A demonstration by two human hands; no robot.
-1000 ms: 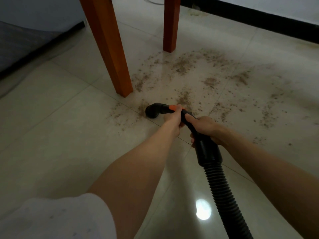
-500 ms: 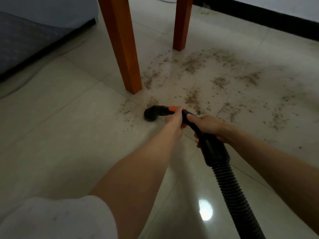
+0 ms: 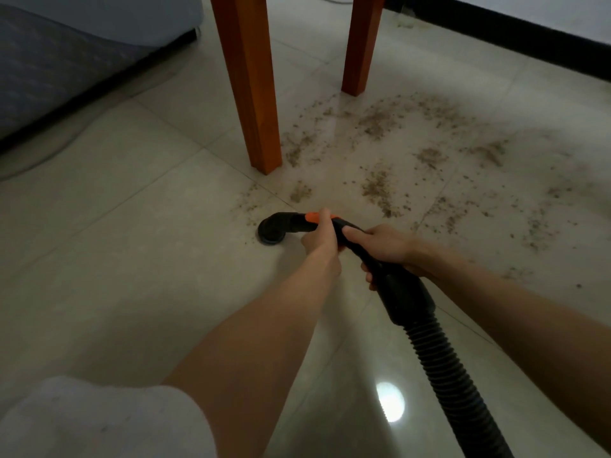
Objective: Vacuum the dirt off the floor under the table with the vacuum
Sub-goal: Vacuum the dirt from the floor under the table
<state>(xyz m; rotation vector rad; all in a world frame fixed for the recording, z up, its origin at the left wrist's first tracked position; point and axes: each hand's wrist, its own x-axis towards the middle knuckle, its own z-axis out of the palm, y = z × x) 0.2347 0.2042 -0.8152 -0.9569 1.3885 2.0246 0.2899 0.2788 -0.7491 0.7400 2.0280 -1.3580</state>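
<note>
The vacuum nozzle [image 3: 271,230] sat on the floor [image 3: 132,259] at centre frame, at the near edge of the dirt [image 3: 377,188]. My left hand [image 3: 320,238] gripped the wand by its orange collar; my right hand [image 3: 385,247] held the handle behind. I was sweeping, I judged; next I needed to push toward upper right. The desk leg [image 3: 251,94] stood farther from the nozzle than before.

The nozzle [image 3: 271,230] sits on the floor [image 3: 115,242] at frame centre, below the nearer table leg [image 3: 251,94]. Dirt [image 3: 413,166] spreads to its upper right.
</note>
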